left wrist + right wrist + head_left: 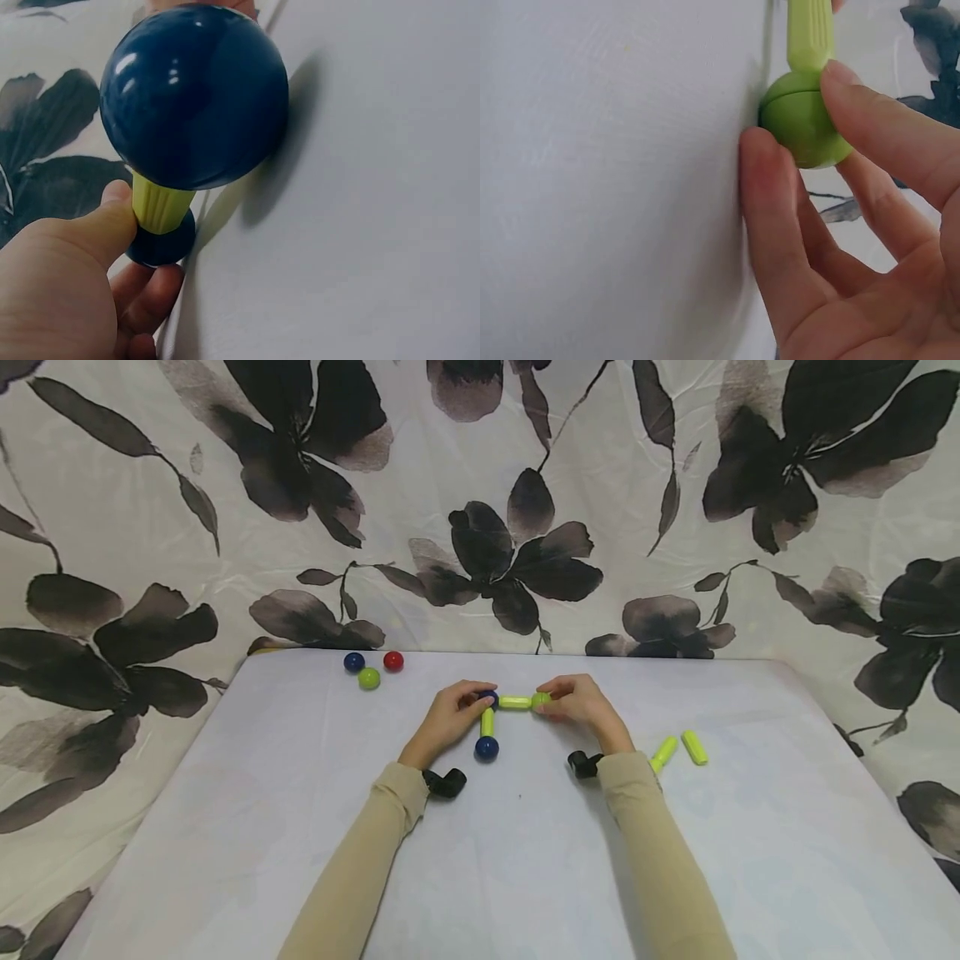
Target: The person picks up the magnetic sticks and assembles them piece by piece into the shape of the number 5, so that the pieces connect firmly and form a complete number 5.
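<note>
My left hand (444, 720) pinches a dark blue ball (161, 249) at the corner of an L-shaped piece, thumb on one side and fingers on the other. From that ball a yellow-green rod (487, 723) runs toward me, ending in a second blue ball (486, 749). Another yellow-green rod (514, 702) extends to the right from the corner. At its far end sits a green ball (806, 124), gripped between the thumb and fingers of my right hand (583, 703). In the right wrist view the rod's tip meets this ball.
Loose blue (354, 662), red (393, 661) and green (368, 678) balls lie at the white table's (300, 777) back left. Right of my right wrist are two loose yellow-green rods, one (664, 752) partly behind the sleeve, the other (694, 747) beside it. Floral cloth (637, 527) hangs behind.
</note>
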